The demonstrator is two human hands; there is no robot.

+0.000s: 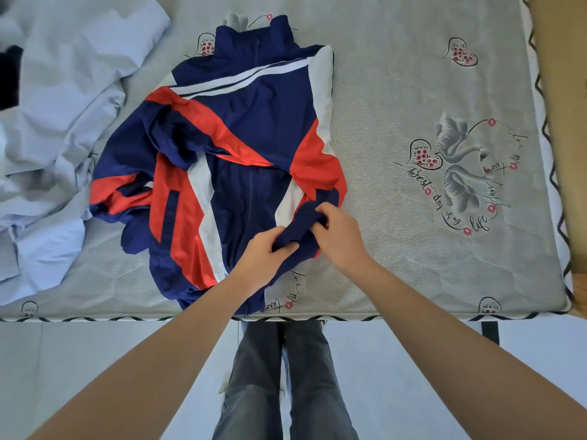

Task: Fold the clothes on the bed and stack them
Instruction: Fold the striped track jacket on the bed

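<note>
Hands meet over 1 jacket (241, 128) spread on the bed (397, 90). It is navy with red panels and white stripes, its collar at the far end and its hem at the near edge of the mattress. Both sleeves are folded in across the body, the one on the left side bunched and creased.

The left hand (265, 254) has its fingers curled round the navy cuff (305, 223) of the sleeve on the right side, thumb on top. The right hand (338, 231) pinches the same cuff just beyond it, fingers bent over the cloth. The 2 hands are almost touching, near the lower right part of the jacket.

At the left edge lies 1 heap of pale blue cloth (63, 122), crumpled, possibly several garments or a sheet; the folds do not let me count them. A dark patch (9, 77) shows at the far left of it.

The grey mattress cover carries printed hearts with small red flowers and 1 large swan motif (460, 166). Around the swans, script reads "Best day of my life". A shorter line of script near the jacket's hem is partly covered and hard to read.

Below the bed edge, 2 legs in grey jeans (286, 376) stand on a pale floor (95, 360).
</note>
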